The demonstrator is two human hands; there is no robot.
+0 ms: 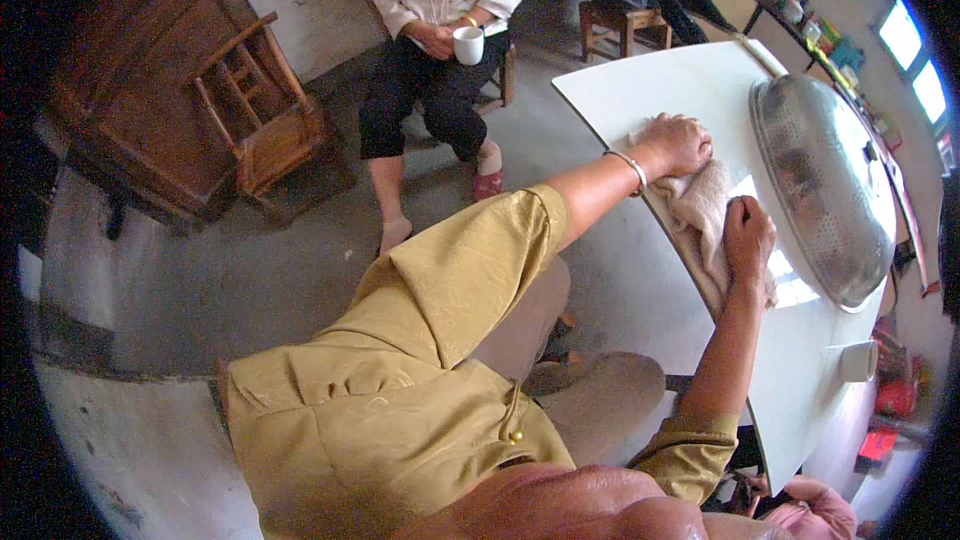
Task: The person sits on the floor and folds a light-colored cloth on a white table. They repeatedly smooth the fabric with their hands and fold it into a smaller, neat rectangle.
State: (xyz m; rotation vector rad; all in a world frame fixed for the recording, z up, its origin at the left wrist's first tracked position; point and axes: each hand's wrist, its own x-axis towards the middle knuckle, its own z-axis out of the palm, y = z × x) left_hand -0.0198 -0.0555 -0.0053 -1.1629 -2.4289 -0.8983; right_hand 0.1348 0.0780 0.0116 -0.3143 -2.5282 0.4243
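A light beige cloth [699,202] lies bunched along the near edge of a white tabletop [637,86]. My left hand [679,144], with a bracelet at the wrist, presses curled fingers on the cloth's far end, part of which pokes out beyond the knuckles. My right hand [748,236] is curled at the cloth's other end, beside its right side; whether the fingers pinch any fabric is hidden. Past both hands, a large perforated metal dome cover [821,187] with a dark knob rests on the table.
A white cup [859,361] stands near the table's right side. Across from me a seated person holds a white mug [469,46]. Wooden stools [626,28] and a wooden chair [274,142] stand on the floor. Another person in pink is low at the bottom right.
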